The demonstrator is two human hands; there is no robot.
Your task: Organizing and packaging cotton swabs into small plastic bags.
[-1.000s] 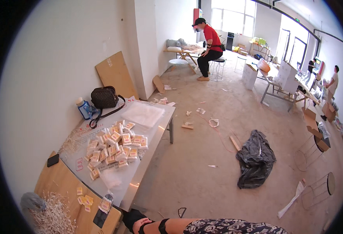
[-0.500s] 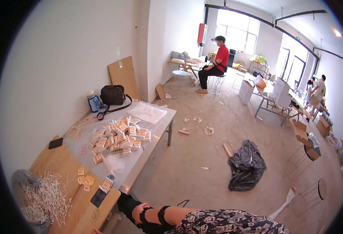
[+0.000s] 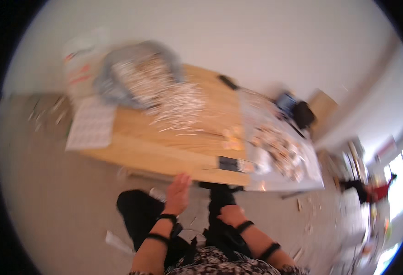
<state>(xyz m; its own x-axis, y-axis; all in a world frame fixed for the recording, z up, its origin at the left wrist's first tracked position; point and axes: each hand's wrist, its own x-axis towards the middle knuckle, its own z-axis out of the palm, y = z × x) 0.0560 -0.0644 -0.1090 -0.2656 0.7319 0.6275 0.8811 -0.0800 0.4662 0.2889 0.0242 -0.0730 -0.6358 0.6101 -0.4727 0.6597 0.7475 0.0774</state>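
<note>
My left hand (image 3: 178,195) is at the near edge of the wooden table (image 3: 146,158), its fingers stretched out and holding nothing that I can see. Whether it touches the edge is unclear. My right hand (image 3: 232,215) rests on my right thigh, its fingers smeared and partly hidden. A heap of thin white cotton swabs (image 3: 183,107) spills over the tabletop from a grey plastic bag (image 3: 114,85). Nearer the table's right end lie small yellow cards (image 3: 232,137), with a dark flat pad (image 3: 228,163) and a small packet (image 3: 246,166) beside them.
Beyond, a whitish table (image 3: 309,176) bears a pile of small packets (image 3: 279,149) and a dark bag (image 3: 303,114). A black phone (image 3: 228,82) lies at the back edge. On the left hangs a printed white sheet (image 3: 91,123). Far right sits a person in red (image 3: 379,192).
My view has swung left and down onto the wooden table, blurring the picture. My left hand and forearm are now in full view; my right hand is still on my leg.
</note>
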